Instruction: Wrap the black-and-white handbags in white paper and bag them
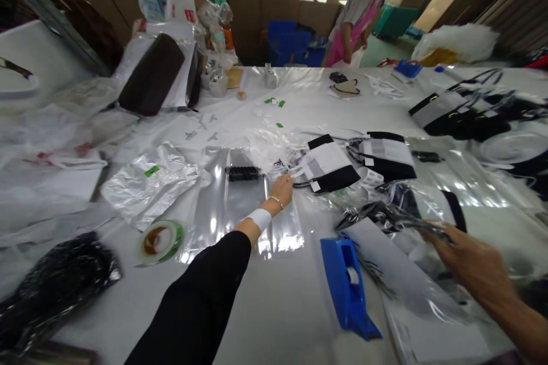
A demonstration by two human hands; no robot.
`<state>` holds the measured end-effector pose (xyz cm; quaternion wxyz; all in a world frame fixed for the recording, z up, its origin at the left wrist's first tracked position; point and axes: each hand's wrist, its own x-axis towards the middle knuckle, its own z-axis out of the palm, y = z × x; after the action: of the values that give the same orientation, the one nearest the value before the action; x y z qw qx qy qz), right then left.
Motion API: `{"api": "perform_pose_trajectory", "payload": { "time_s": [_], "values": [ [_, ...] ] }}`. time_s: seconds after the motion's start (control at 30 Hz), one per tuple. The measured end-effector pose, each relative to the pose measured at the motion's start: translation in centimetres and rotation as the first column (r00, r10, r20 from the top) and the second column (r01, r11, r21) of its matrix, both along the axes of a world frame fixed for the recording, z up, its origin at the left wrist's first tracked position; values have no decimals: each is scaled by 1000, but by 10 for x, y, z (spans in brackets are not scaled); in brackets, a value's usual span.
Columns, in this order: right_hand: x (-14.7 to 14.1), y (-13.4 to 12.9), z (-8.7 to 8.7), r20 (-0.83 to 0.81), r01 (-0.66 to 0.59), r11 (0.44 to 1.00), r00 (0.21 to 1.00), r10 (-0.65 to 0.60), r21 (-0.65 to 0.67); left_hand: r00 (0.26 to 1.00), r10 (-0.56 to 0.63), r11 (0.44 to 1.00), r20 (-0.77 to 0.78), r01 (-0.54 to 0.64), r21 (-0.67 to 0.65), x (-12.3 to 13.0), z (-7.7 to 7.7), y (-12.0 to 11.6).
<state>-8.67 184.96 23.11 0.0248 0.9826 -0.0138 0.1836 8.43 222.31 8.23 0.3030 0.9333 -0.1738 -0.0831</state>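
Reference point: the blue tape dispenser [336,274]. The white-and-black bag [331,162] lies directly beyond it on the table, clear of it, with its straps toward the left hand [281,187]. That hand is beyond the dispenser and to its left, fingers drawn together at a strap's end; whether they pinch the strap or only touch it, I cannot tell. The right hand [475,265], to the dispenser's right, is bent closed on a dark wrapped bundle [381,214]; blur hides the exact grip. A second bag [387,154] lies beyond the dispenser and slightly right. Clear film [205,228] lies to its left.

Handling assessment: the bag appears light, its body soft but likely firm enough to keep its shape. The straps look thin and apt to tangle. Preferred hold: the black band along the body's edge, or both straps gathered together. The film looks slippery and easily creased; pinch it at a corner.
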Motion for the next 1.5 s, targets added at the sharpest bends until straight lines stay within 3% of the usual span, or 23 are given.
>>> {"api": "perform_pose_trajectory", "payload": {
  "time_s": [0.13,0.23,0.33,0.4,0.57,0.7,0.83,0.97,1.03,1.1,1.17,1.2,1.3,1.4,1.5],
  "values": [
    [40,2,-14,52,90,996,994,-91,10,994,-94,987,57,86,137,28,-23,-13],
    [78,7,-17,110,197,978,973,-204,65,984,-149,971,97,127,205,42,-29,-12],
    [107,12,-17,71,318,947,945,-320,38,978,-173,958,118,140,250,55,-22,-7],
    [118,15,-12,-17,353,936,935,-353,-13,972,-186,955,145,144,261,63,-6,-5],
    [123,28,6,-292,376,926,882,-369,-35,934,-199,973,296,153,171,78,64,-17],
    [110,42,11,-371,376,926,862,-345,14,927,-135,988,350,98,123,78,129,-26],
    [103,41,12,-461,370,929,828,-320,20,931,-6,994,366,-35,105,63,188,1],
    [103,36,10,-515,319,948,813,-273,1,907,112,989,407,-143,45,12,254,60],
    [103,36,10,-503,284,958,824,-261,-31,872,149,985,466,-172,7,-33,286,91],
    [102,38,11,-499,255,964,827,-259,-78,827,167,982,536,-189,-14,-88,306,116],
    [100,45,19,-495,228,965,828,-263,-130,789,163,980,592,-201,-1,-149,306,132],
    [97,50,24,-477,211,965,839,-260,-156,784,154,979,601,-206,17,-179,297,136],
    [77,74,48,-306,119,969,934,-184,-218,867,102,978,487,-176,109,-262,243,139],
    [46,108,72,-16,-17,981,1000,15,-193,960,116,967,253,-167,192,-325,181,141],
    [17,138,79,141,-173,981,973,183,-84,994,107,964,12,-106,244,-364,147,149]
  ]
}}
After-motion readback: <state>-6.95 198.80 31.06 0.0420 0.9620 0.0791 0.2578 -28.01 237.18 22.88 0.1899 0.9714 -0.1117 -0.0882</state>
